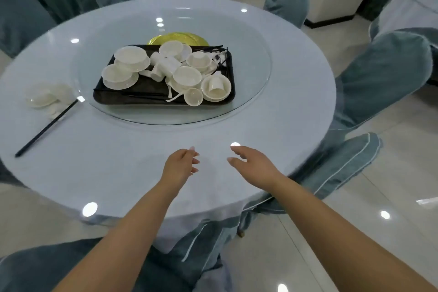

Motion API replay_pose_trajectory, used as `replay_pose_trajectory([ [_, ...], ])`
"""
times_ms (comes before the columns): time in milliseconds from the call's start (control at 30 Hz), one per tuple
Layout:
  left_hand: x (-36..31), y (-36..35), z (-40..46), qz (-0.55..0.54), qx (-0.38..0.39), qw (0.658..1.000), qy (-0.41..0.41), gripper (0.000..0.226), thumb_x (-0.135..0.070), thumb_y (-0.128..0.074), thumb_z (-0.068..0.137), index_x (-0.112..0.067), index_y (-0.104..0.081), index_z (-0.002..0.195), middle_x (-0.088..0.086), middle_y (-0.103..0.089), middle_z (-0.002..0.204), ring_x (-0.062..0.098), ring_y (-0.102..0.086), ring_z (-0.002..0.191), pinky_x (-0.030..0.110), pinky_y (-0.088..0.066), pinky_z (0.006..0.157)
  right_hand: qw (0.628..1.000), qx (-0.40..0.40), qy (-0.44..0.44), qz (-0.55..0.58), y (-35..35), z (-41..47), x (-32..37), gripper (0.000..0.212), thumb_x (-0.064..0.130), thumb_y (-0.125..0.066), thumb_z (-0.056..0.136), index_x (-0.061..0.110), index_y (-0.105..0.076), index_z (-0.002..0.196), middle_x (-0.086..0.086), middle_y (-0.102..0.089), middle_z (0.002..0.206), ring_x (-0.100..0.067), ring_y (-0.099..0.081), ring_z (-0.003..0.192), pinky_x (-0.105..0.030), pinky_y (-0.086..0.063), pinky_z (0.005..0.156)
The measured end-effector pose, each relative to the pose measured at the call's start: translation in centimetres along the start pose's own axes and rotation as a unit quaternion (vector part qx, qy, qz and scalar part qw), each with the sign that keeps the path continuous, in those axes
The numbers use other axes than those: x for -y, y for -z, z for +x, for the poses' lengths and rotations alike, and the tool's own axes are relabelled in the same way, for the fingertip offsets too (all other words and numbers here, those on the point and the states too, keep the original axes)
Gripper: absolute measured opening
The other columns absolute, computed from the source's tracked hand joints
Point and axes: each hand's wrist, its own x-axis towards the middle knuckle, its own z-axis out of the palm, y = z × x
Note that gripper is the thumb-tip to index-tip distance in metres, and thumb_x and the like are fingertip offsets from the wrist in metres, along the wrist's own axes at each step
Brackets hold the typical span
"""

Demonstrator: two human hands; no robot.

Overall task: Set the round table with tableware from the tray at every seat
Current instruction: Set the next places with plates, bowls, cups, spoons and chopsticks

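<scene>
We see a black tray (132,98) heaped with white dishes (187,77) at twelve o'clock; our left hand (181,163) and right hand (252,165) hover loose-fingered, holding nothing.

One tray (123,99), one round table (296,111), two hands (181,163), five chairs (384,73) nearby

A restaurant banquet hall: a large round bench (272,114) under a pale cloth carries a glass turntable (256,59), ringed by chairs in blue-grey fabric covers (388,73). More covered chairs and another clothed table (412,5) fill the upper frame, over a glossy tiled floor (355,232).
</scene>
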Motion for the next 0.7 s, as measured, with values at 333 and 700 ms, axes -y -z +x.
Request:
replay_pose_trajectory([
  [333, 1.3, 1.6, 7.6, 0.011, -0.022, 0.999, 0.032, 0.036, -0.042, -0.044, 0.1, -0.014, -0.065, 0.097, -0.003, -0.067, 0.089, 0.014, -0.066, 0.073, 0.029, -0.051, 0.073, 0.991, 0.052, 0.004, -0.125, -3.6, 13.0, 2.6, 0.064, 0.054, -0.046, 0.096, 0.022, -0.034, 0.15, 0.004, -0.032, 0.157, -0.016, -0.031, 0.142, -0.029, -0.025, 0.112],
  [700, -0.3, 2.8, 11.2, 0.032, -0.072, 0.992, 0.103, 0.036, -0.044, -0.046, 0.098, -0.013, -0.065, 0.098, -0.006, -0.067, 0.09, 0.012, -0.067, 0.073, 0.029, -0.051, 0.074, 0.926, 0.147, 0.076, -0.339, -2.8, 23.4, 1.1, 0.082, 0.059, -0.036, 0.097, 0.012, -0.003, 0.156, -0.004, 0.003, 0.164, -0.019, 0.003, 0.151, -0.041, -0.01, 0.122],
])
